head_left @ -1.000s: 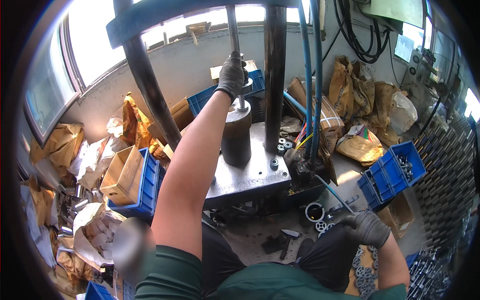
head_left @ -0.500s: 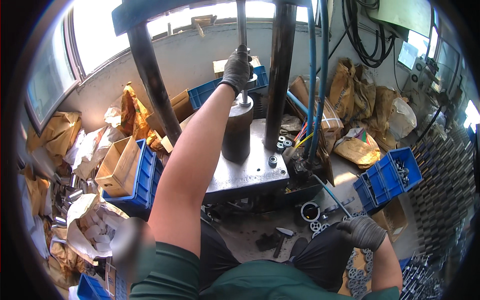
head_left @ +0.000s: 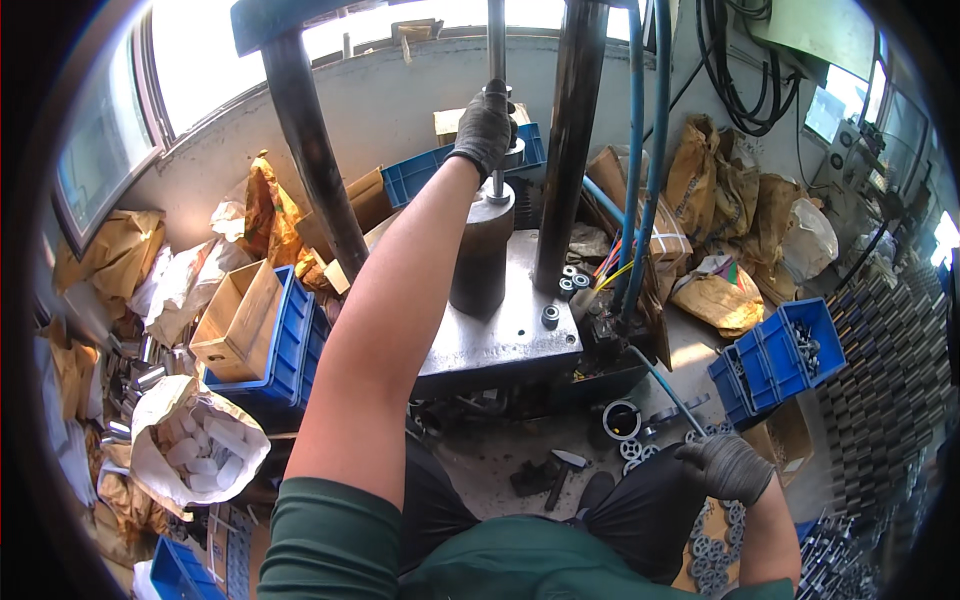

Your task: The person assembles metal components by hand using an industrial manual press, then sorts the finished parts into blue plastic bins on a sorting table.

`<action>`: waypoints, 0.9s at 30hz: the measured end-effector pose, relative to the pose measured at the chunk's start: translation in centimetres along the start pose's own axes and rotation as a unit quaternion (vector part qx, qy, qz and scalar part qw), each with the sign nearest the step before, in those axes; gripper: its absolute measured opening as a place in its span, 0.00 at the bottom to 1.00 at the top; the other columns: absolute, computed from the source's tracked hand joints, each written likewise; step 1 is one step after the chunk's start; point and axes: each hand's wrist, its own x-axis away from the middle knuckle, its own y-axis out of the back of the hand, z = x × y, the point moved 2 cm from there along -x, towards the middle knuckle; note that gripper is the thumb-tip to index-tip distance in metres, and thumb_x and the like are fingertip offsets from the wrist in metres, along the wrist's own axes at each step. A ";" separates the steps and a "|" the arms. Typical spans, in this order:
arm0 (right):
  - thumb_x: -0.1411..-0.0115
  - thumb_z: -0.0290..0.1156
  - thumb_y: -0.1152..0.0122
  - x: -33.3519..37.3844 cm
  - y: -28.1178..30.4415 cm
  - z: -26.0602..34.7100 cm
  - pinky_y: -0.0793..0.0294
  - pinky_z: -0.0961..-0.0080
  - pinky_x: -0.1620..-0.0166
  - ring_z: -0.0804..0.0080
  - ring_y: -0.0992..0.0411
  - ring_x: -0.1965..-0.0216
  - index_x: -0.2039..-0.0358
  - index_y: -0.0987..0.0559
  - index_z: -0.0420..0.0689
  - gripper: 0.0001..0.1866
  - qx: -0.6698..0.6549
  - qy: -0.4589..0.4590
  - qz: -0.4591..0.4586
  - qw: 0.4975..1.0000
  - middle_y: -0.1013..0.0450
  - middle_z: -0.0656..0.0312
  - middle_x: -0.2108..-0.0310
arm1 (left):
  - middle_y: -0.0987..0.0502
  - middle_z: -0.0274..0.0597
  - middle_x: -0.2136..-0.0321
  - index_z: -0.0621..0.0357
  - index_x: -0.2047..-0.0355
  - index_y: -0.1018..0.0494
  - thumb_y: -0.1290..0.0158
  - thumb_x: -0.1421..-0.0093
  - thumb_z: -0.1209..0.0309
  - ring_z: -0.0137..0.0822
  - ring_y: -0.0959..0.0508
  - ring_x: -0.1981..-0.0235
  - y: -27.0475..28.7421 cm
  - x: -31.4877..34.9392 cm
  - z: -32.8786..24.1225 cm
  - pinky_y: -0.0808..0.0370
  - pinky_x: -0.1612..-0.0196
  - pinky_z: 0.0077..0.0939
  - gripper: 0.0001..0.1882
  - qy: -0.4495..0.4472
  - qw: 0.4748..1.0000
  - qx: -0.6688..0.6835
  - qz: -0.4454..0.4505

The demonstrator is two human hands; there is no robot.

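Observation:
My left hand (head_left: 484, 130), in a dark grey glove, reaches far forward with its fingers closed around a metal shaft below the press ram (head_left: 496, 40). A flanged collar shows beside the palm; the hand hides much of the shaft. Below it, the shaft's lower end (head_left: 498, 187) enters a thick steel cylinder (head_left: 482, 260), which stands upright on the press bed (head_left: 530, 345). Low at the right, my gloved right hand (head_left: 728, 468) is wrapped round the end of a blue lever (head_left: 665, 388).
Dark press columns (head_left: 575, 150) flank the cylinder. Small bearings (head_left: 550, 317) lie on the bed's right side. Blue bins (head_left: 778, 350) stand at right, and a wooden box (head_left: 238, 322) sits in a blue crate at left. A hammer (head_left: 562, 478) lies on the floor.
The whole view has shifted slightly, with the press now a little farther right. Both hands keep their holds. A blurred shape over the white sack at lower left is gone.

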 end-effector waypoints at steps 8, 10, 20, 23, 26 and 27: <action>0.34 0.37 0.38 -0.4 0.0 0.0 0.19 0.50 0.52 0.42 0.18 0.59 0.52 0.14 0.42 0.16 0.005 0.031 0.002 1.000 0.17 0.46 0.63 | 0.32 0.32 0.83 0.54 0.60 0.26 0.51 0.25 0.36 0.30 0.32 0.86 -0.1 0.5 -0.4 0.27 0.84 0.35 0.31 -0.002 1.000 0.004 0.001; 0.35 0.37 0.38 -0.3 -0.1 -0.2 0.19 0.50 0.52 0.42 0.18 0.59 0.52 0.14 0.42 0.16 0.019 0.012 0.033 0.999 0.17 0.46 0.64 | 0.31 0.32 0.83 0.54 0.60 0.26 0.51 0.25 0.36 0.31 0.32 0.86 0.0 0.6 -0.4 0.27 0.84 0.35 0.31 0.000 1.000 0.003 0.001; 0.36 0.37 0.37 -0.4 -0.2 -0.3 0.19 0.51 0.51 0.42 0.18 0.57 0.51 0.14 0.43 0.17 0.008 -0.005 0.005 1.000 0.16 0.44 0.61 | 0.31 0.32 0.82 0.53 0.58 0.26 0.51 0.25 0.35 0.31 0.31 0.85 0.1 0.3 -0.1 0.23 0.82 0.38 0.31 0.002 1.000 0.006 0.011; 0.37 0.36 0.36 -0.6 1.0 0.2 0.19 0.50 0.52 0.43 0.18 0.56 0.50 0.14 0.45 0.17 -0.020 -0.032 -0.086 0.996 0.16 0.44 0.60 | 0.31 0.31 0.81 0.52 0.58 0.26 0.51 0.26 0.35 0.31 0.30 0.85 0.1 0.3 -0.2 0.22 0.81 0.41 0.31 0.006 1.000 0.007 0.014; 0.37 0.29 0.35 -2.0 3.0 1.0 0.19 0.51 0.55 0.43 0.18 0.58 0.52 0.16 0.42 0.13 0.031 -0.030 -0.235 0.971 0.17 0.45 0.60 | 0.30 0.30 0.80 0.51 0.59 0.26 0.50 0.27 0.34 0.31 0.29 0.83 0.2 0.3 -0.2 0.20 0.77 0.45 0.31 0.004 1.000 -0.004 0.012; 0.38 0.26 0.36 -3.1 4.0 1.1 0.19 0.51 0.56 0.44 0.18 0.59 0.53 0.17 0.42 0.12 0.064 -0.015 -0.311 0.948 0.18 0.45 0.61 | 0.30 0.30 0.80 0.51 0.59 0.26 0.50 0.27 0.34 0.31 0.29 0.82 0.2 0.4 -0.2 0.19 0.76 0.46 0.31 0.003 1.000 -0.008 0.012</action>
